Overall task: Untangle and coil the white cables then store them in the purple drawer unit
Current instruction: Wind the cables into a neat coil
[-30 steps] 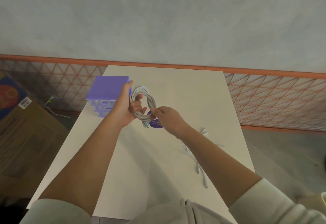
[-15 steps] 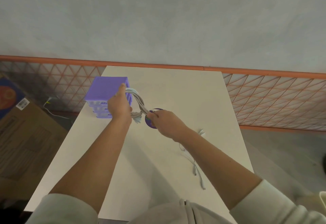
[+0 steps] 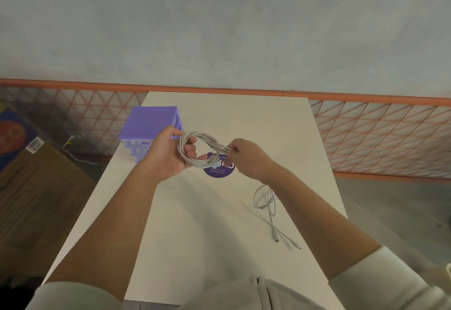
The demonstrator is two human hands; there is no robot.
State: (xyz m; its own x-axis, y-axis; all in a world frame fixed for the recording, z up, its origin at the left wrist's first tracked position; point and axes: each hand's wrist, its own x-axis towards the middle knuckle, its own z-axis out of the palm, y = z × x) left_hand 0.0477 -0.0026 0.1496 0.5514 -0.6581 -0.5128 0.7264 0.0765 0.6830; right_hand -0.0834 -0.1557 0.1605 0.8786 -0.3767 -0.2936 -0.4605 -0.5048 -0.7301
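Coiled white cable [image 3: 200,150]: held above table [image 3: 195,224], left hand [image 3: 168,156] gripping one side, right hand [image 3: 246,157] pinching the other. Purple drawer unit [image 3: 148,126]: beside left hand. Loose white cable [image 3: 268,207]: on table, under right forearm.

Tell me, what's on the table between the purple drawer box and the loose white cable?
In the head view, a round purple sticker lies between the purple plastic drawer unit and the loose white cable.

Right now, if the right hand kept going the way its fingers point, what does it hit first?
The right hand points left, pinching the cable coil. Going straight on, it would likely meet the left hand gripping the coil's other side, then perhaps the purple drawer unit beyond; depth is unclear.
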